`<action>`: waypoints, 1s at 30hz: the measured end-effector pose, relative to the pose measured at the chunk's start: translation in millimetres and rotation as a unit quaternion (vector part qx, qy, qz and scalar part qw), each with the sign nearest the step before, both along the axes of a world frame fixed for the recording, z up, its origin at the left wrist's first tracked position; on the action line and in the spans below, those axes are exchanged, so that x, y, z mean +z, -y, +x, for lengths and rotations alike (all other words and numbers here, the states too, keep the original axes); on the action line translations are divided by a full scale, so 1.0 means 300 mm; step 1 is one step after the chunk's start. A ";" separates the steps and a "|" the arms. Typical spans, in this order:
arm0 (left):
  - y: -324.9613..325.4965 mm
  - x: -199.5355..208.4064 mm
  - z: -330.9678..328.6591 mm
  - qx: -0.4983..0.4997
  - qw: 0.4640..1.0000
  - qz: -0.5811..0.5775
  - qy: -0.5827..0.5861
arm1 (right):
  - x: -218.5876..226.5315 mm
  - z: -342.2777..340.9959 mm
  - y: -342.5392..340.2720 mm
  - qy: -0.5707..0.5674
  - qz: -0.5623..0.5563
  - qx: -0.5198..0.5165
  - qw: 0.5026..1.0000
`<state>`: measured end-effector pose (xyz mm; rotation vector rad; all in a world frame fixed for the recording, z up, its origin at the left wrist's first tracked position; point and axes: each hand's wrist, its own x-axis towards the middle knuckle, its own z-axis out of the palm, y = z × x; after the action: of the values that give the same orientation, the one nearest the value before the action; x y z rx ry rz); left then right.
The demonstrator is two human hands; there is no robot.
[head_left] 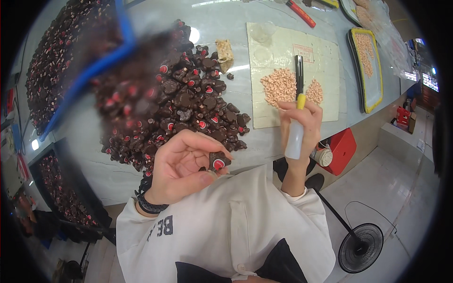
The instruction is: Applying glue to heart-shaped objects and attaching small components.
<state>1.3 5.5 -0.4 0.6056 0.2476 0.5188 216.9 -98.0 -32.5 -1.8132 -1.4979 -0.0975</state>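
Note:
My left hand [181, 165] is curled palm up near the table's front edge. Its thumb and fingers hold a small dark brown figurine [218, 162] with a red and white oval part on it. In my right hand [306, 123] is a translucent white squeeze bottle [294, 139] with a yellow cap, pointing away from me. Just beyond these fingers a slim black tool [299, 70], perhaps tweezers, reaches over a pale board [330, 101]. Whether my fingers touch it, I cannot tell. Small pink-beige pieces [277, 86] lie in two piles on the board.
A large heap of dark figurines [188, 101] covers the table's left. A blurred blue edge [89, 70] crosses above it. A yellow-rimmed tray [365, 70] of pink-beige pieces stands at the right. A red marker-like stick [301, 13] lies at the back, a fan [361, 247] on the floor.

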 end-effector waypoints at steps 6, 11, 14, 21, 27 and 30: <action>-0.008 -0.005 0.000 -0.004 1.000 0.014 -0.006 | -0.026 0.015 0.003 0.008 -0.032 -0.026 0.999; -0.007 -0.009 -0.001 -0.010 1.000 0.011 -0.005 | -0.045 0.021 0.026 0.014 -0.026 -0.038 0.999; -0.003 -0.004 -0.003 -0.007 1.000 0.009 -0.017 | -0.044 0.025 0.033 0.019 -0.028 -0.044 0.998; -0.003 -0.001 0.007 -0.011 1.000 0.013 -0.007 | -0.039 0.029 0.050 0.033 -0.039 -0.074 0.996; -0.007 -0.001 0.007 -0.012 1.000 0.005 -0.023 | -0.047 0.022 0.037 0.039 -0.058 -0.081 0.994; -0.005 -0.012 0.015 -0.022 0.999 -0.004 -0.034 | -0.044 0.023 0.039 0.031 -0.054 -0.086 0.994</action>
<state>5.9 6.9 -4.0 0.6204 0.2990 0.4556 224.0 -109.8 -45.8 -2.0413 -1.4114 -0.1607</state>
